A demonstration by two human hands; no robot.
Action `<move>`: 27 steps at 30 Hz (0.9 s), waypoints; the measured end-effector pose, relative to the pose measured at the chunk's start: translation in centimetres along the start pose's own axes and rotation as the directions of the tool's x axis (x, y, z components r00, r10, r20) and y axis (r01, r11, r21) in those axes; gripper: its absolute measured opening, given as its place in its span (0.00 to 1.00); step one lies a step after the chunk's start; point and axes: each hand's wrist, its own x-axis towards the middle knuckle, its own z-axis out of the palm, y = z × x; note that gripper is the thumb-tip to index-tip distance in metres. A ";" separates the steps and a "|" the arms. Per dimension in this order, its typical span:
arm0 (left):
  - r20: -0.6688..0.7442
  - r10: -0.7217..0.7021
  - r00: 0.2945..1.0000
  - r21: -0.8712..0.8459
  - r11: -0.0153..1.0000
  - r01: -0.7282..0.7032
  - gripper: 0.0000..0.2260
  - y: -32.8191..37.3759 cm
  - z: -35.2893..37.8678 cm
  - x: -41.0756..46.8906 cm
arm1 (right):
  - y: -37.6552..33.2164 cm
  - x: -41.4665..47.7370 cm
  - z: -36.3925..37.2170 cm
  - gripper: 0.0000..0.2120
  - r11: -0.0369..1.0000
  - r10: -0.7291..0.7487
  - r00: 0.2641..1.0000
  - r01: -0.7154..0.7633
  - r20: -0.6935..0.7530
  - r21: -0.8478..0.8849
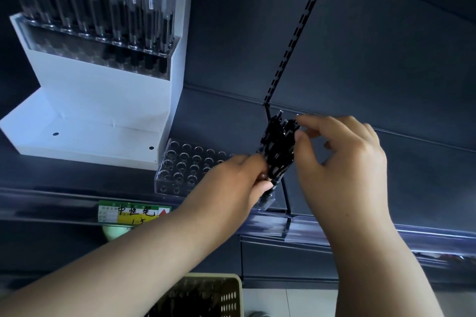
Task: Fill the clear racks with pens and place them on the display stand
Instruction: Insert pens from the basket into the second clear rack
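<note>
My left hand [235, 183] grips a bundle of black pens [279, 148] near its lower end, held upright over the dark shelf. My right hand [342, 162] is at the top of the bundle, with thumb and forefinger pinching the pen tops. A clear rack [185, 165] with rows of round holes lies on the shelf just left of my left hand; its visible holes hold no pens. The white stepped display stand [103, 100] stands at the left, and its upper step carries a clear rack full of pens [103, 8].
A black slotted upright [291, 51] runs up the dark back panel behind the pens. A price label [134, 212] sits on the shelf's front rail. Below, a green perforated basket [206, 296] holds more dark pens.
</note>
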 end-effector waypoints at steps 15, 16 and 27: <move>-0.019 0.053 0.998 0.238 0.970 -0.047 0.11 -1.2 -4.2 -2.6 | -2.9 -1.9 -0.5 0.10 0.989 -0.145 0.989 0.145 -0.019 0.016; -0.008 0.089 0.996 0.308 0.948 -0.082 0.11 -1.3 -5.0 -3.3 | -3.3 -2.7 -0.4 0.10 0.985 -0.168 0.986 0.169 -0.003 0.022; 0.208 -0.188 0.960 0.502 0.863 0.060 0.15 -3.5 -8.8 -16.2 | -5.5 -12.6 2.7 0.12 1.000 0.003 0.819 0.004 0.573 -0.011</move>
